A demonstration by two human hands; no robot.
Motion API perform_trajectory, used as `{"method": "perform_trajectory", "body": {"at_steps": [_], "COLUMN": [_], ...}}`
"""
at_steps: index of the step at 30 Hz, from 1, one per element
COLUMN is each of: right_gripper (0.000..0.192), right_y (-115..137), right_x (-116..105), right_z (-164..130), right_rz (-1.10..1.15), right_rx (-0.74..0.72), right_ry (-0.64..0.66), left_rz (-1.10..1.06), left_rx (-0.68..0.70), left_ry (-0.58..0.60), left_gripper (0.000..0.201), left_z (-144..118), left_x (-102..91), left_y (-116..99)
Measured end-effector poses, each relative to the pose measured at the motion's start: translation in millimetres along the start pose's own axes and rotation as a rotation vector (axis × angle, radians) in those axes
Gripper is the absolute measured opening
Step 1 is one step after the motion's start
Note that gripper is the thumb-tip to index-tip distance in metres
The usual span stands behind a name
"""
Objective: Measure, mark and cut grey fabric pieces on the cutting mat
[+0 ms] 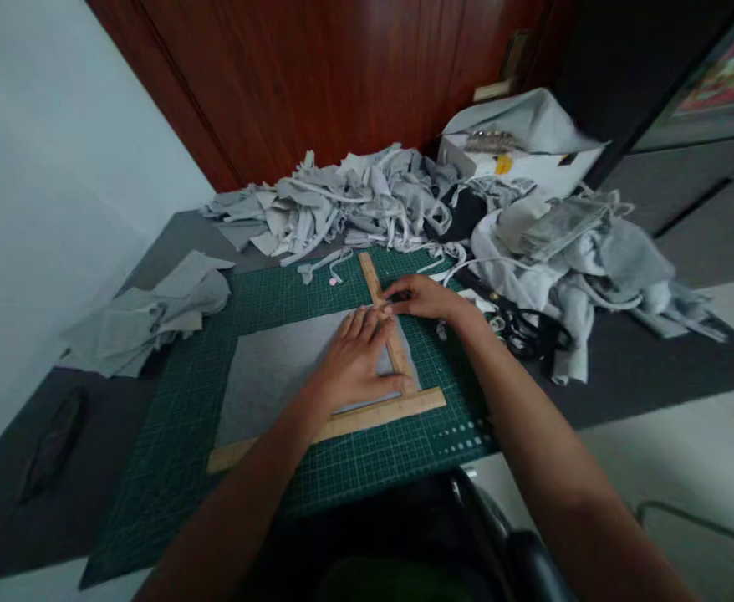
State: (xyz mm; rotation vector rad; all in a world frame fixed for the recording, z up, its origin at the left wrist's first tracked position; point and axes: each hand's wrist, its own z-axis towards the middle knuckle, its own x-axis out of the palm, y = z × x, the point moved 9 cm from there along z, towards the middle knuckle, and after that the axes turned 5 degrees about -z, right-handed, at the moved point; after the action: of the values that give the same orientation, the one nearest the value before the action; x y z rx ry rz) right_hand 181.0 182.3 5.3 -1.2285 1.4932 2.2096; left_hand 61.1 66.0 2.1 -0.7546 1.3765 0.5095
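I see the grey cloth [279, 359] lying at the middle of the green mat [185, 418], with the L-shaped wooden ruler [379, 416] along its near and right sides; the left hand [360, 359] is spread flat over both, while the right hand [426, 299] bends its fingers at the ruler's upright, and I can't tell whether they pinch anything. My worry is that uneven pressure could skew the ruler or pucker the soft cloth. Scraps [367, 201] crowd the far side, and the black cord [530, 333] and cloth heap [618, 251] could snag the right arm.
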Motion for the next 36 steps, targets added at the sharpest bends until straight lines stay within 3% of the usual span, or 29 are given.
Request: {"method": "perform_trajectory", "body": {"at_steps": [4, 9, 12, 18, 23, 29, 30, 33, 36], "right_gripper": [0.034, 0.042, 0.034, 0.021, 0.016, 0.023, 0.024, 0.022, 0.014], "right_y": [1.8, 5.7, 6.8, 12.9, 42.4, 80.3, 82.4, 79.9, 79.8], "right_x": [-0.1, -6.7, -13.6, -6.7, 3.4, 32.6, 38.9, 34.3, 32.7], "right_z": [0.2, -2.5, -8.2, -32.2, -46.1, -77.6, -87.4, -116.1, -142.0], "right_rz": [0.008, -0.042, -0.078, -0.001, 0.095, 0.299, 0.313, 0.303, 0.083], "right_rx": [-0.005, 0.051, 0.101, 0.179, 0.114, 0.020, 0.043, 0.173, 0.274], "right_ry": [0.014, 0.004, 0.010, 0.311, 0.445, 0.301, 0.283, 0.073, 0.134], "left_rz": [-0.004, 0.019, 0.018, 0.009, 0.015, 0.019, 0.024, 0.027, 0.007], "left_rx": [-0.010, -0.017, -0.008, 0.004, -0.003, -0.013, -0.011, 0.000, -0.009], "left_ry": [0.010, 0.002, -0.008, -0.005, -0.007, -0.026, -0.032, -0.040, -0.043], "left_gripper": [0.106, 0.105, 0.106, 0.107, 0.108, 0.108, 0.105, 0.100, 0.105], "left_z": [-1.4, -2.0, -1.9, -1.0, -1.2, -1.6, -1.8, -2.2, -2.1], "left_x": [-1.1, 1.0, 1.7, -1.7, -3.1, -0.4, 0.0, 0.6, -0.2], "left_y": [0.5, 1.5, 1.4, -0.9, -2.7, -1.4, -1.1, -0.8, -0.3]}}
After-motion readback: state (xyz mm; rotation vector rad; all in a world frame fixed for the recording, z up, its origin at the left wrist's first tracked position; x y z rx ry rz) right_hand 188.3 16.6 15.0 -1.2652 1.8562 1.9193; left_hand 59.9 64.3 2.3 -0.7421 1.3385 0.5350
